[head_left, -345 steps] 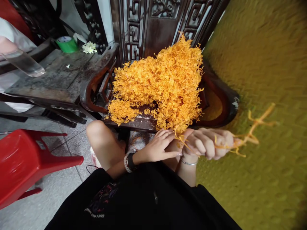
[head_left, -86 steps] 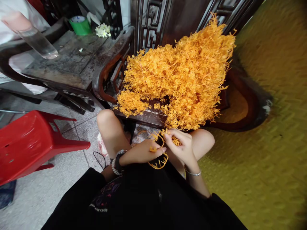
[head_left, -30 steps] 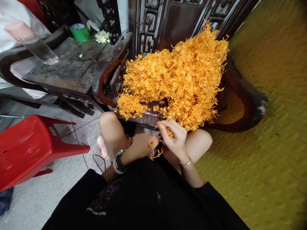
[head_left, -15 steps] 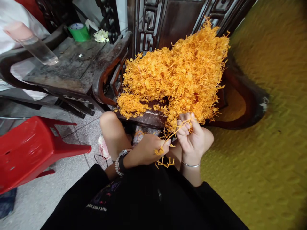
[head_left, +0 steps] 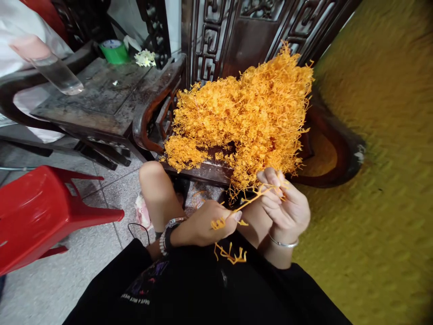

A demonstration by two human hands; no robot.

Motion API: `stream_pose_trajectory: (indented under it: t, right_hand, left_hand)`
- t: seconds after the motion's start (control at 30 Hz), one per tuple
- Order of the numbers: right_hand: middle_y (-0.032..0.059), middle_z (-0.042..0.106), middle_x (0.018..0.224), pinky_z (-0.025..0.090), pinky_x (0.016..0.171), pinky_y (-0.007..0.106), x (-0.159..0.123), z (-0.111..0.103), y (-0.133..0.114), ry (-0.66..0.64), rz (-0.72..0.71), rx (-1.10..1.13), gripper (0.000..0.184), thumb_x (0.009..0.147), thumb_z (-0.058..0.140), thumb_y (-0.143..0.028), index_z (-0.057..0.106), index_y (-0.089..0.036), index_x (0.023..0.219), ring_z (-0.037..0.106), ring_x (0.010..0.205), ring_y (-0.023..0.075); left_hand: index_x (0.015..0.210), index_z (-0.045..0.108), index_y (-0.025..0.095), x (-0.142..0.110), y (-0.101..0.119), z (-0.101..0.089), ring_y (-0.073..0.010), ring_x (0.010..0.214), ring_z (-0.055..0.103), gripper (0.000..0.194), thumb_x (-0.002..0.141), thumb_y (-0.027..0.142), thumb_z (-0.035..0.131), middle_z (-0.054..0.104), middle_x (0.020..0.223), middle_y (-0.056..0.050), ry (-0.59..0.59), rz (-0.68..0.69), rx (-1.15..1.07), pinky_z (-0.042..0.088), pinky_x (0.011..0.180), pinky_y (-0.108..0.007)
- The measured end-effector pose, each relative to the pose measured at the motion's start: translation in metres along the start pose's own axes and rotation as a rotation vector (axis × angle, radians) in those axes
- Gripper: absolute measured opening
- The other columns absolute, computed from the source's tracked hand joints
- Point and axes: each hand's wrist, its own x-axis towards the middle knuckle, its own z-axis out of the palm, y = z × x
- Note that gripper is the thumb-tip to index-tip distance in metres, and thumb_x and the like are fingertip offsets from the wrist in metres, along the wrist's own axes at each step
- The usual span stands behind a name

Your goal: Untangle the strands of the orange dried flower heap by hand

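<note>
My left hand [head_left: 214, 222], with a watch and a beaded bracelet at its wrist, is closed round a thin orange branching sprig [head_left: 251, 198]. Small forked tips of orange stick out beside the fist and hang below it. At the sprig's upper end, my right hand [head_left: 285, 205], wearing a silver bangle, pinches with thumb and fingers. Just beyond both hands, a large heap of similar orange sprigs [head_left: 243, 113] covers most of a dark wooden chair seat [head_left: 211, 174]. Its front strands hang near my right fingers.
A red plastic stool [head_left: 43, 212] stands on the tiled floor at left. On a dark wooden side table [head_left: 91, 104] are a clear bottle [head_left: 56, 70] with a pink cap, a roll of green tape [head_left: 115, 51] and a pale flower [head_left: 145, 58]. A yellow textured surface [head_left: 355, 234] lies at right.
My right hand has moved right and slightly down, away from the heap, its fingers still at the sprig's end. My left hand keeps its hold, and the hanging tips have dropped lower.
</note>
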Motion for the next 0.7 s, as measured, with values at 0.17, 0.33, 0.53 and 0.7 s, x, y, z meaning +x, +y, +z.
stream_pose_trajectory:
  t: [0.17,0.33,0.53,0.7]
  right_hand:
    - [-0.0061,0.022,0.063,0.008,0.049,0.018,-0.021,-0.023,-0.057,0.276,-0.685,-0.107,0.042,0.095,0.015,-0.021,0.043,-0.015,0.064,0.026,0.046,-0.006]
    - [-0.0068,0.026,0.054,0.01,0.033,0.019,-0.022,-0.03,-0.049,0.251,-0.538,-0.229,0.036,0.082,0.063,-0.036,0.042,-0.02,0.057,0.021,0.039,0.002]
    - [-0.0051,0.049,0.053,0.016,0.032,0.019,-0.001,-0.004,0.029,-0.137,-0.286,-0.484,0.017,0.087,0.058,-0.033,0.053,-0.022,0.076,0.025,0.035,0.0036]
    - [0.0008,0.066,0.077,0.04,0.048,0.023,0.005,0.007,0.033,-0.139,-0.37,-0.818,0.015,0.091,0.051,-0.023,0.061,-0.024,0.102,0.054,0.054,0.0091]
  left_hand:
    - [0.046,0.041,0.016,-0.022,0.013,-0.012,-0.0067,0.045,0.041,0.056,0.096,0.034,0.026,0.045,0.043,0.002,-0.153,-0.106,-0.297,0.036,0.055,-0.022]
    - [0.044,0.042,0.017,-0.017,0.008,-0.014,-0.0072,0.045,0.042,0.056,0.095,0.038,0.03,0.046,0.043,0.003,-0.001,-0.278,-0.339,0.036,0.055,-0.022]
    - [0.044,0.039,0.018,0.009,-0.006,-0.006,-0.0093,0.046,0.042,0.054,0.093,0.039,0.032,0.043,0.042,0.002,0.057,-0.314,-0.412,0.036,0.055,-0.024]
    - [0.045,0.037,0.018,0.014,-0.015,-0.007,-0.0077,0.041,0.036,0.049,0.091,0.034,0.031,0.038,0.041,0.004,0.028,-0.34,-0.468,0.031,0.051,-0.024]
